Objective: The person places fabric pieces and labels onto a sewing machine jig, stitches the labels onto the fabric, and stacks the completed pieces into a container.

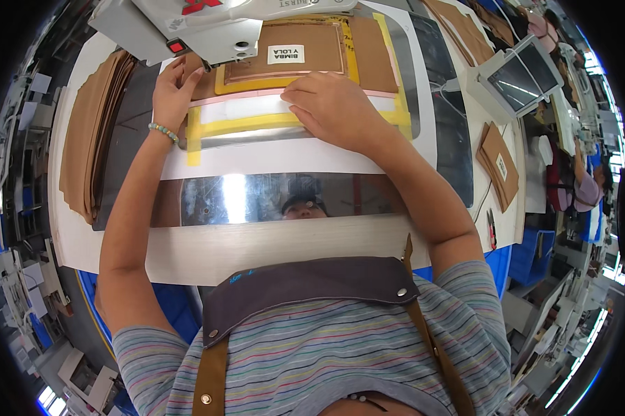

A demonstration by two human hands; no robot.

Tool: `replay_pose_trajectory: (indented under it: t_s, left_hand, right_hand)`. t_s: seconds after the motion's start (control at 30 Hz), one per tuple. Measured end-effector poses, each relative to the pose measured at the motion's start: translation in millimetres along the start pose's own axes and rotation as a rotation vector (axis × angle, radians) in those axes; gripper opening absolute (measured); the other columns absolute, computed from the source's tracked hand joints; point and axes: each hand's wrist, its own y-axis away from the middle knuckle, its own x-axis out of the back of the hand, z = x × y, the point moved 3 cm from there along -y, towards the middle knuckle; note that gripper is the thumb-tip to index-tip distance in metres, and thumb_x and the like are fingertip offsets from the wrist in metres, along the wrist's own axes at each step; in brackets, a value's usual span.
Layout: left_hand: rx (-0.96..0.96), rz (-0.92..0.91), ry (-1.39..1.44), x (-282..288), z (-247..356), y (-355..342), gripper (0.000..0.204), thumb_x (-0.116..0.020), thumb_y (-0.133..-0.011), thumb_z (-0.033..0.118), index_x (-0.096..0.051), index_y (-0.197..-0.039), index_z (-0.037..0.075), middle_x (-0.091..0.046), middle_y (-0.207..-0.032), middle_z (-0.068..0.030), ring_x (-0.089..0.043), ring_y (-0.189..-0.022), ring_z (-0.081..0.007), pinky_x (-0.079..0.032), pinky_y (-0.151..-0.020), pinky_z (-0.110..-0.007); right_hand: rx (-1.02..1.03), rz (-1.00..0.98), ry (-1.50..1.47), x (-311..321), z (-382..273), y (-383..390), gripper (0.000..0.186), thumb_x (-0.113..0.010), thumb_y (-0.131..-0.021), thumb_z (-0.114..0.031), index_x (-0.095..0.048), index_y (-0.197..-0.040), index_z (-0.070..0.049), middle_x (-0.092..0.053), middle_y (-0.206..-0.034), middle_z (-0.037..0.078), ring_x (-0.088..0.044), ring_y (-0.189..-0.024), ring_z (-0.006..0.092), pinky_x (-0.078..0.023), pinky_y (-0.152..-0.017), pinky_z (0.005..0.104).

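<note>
A brown fabric panel (371,55) with a pale label (286,54) lies under a yellow-edged template frame (231,89) beneath the sewing machine head (222,41). My left hand (174,93), with a beaded bracelet at the wrist, rests at the panel's left side close to the machine head. Its thumb and forefinger are apart; the other fingers are partly hidden. My right hand (333,111) reaches over the near edge of the panel, its fingertips touching around the pink strip (260,94). The right thumb stands a little away from the fingers. Yellow tape (236,123) borders the white strip nearer me.
A stack of brown panels (91,139) lies at the left. On the right are a tilted control screen (520,78), a brown labelled piece (498,166) and small red-handled snips (491,229). A shiny metal plate (264,200) crosses the table's near side. Other people work at far right.
</note>
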Motion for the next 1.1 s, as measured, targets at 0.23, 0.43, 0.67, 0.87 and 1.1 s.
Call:
replay_pose_trajectory:
  t_s: [0.23, 0.43, 0.67, 0.87, 1.1]
  left_hand:
    - [-0.150, 0.124, -0.346, -47, 25, -17, 0.029, -0.080, -0.087, 0.016, -0.076, -0.112, 0.003, -0.076, -0.108, -0.0178, -0.074, -0.099, -0.0315, -0.056, -0.083, -0.038]
    - [-0.194, 0.033, -0.576, -40, 9, -30, 0.031, -0.082, -0.079, 0.028, -0.079, -0.097, 0.003, -0.077, -0.097, -0.0206, -0.073, -0.093, -0.0426, -0.058, -0.084, -0.051]
    - [-0.225, -0.004, -0.935, -40, 15, -47, 0.032, -0.085, -0.076, 0.035, -0.081, -0.093, 0.009, -0.078, -0.091, -0.0172, -0.075, -0.086, -0.0396, -0.061, -0.080, -0.048]
    - [-0.015, 0.189, -0.956, 19, -21, -65, 0.036, -0.074, -0.086, 0.041, -0.080, -0.097, 0.008, -0.077, -0.093, -0.0205, -0.074, -0.091, -0.0424, -0.059, -0.084, -0.050]
    - [-0.014, 0.591, -0.717, 298, -23, -4, 0.037, -0.070, -0.099, 0.035, -0.075, -0.114, 0.002, -0.079, -0.103, -0.0157, -0.074, -0.096, -0.0311, -0.055, -0.085, -0.040]
  right_hand:
    - [-0.043, -0.052, 0.026, -8, 6, 6, 0.014, -0.072, -0.093, -0.011, -0.076, -0.104, -0.005, -0.074, -0.104, 0.008, -0.071, -0.099, 0.0292, -0.057, -0.087, 0.0426]
    - [-0.062, -0.068, 0.063, -8, 6, 5, 0.010, -0.072, -0.093, -0.012, -0.076, -0.097, -0.005, -0.074, -0.101, 0.008, -0.071, -0.095, 0.0287, -0.058, -0.083, 0.0420]
    - [-0.139, -0.019, 0.001, -8, 8, 5, 0.014, -0.071, -0.096, -0.016, -0.078, -0.097, -0.004, -0.073, -0.100, 0.008, -0.071, -0.094, 0.0297, -0.058, -0.081, 0.0417]
    - [-0.071, -0.033, 0.097, -13, -3, -5, 0.012, -0.069, -0.095, -0.014, -0.076, -0.095, -0.005, -0.071, -0.098, 0.008, -0.071, -0.094, 0.0302, -0.058, -0.080, 0.0430]
    - [0.141, 0.042, 0.238, -28, 2, -12, 0.007, -0.065, -0.091, -0.008, -0.064, -0.086, -0.003, -0.066, -0.092, 0.013, -0.068, -0.083, 0.0356, -0.057, -0.070, 0.0480]
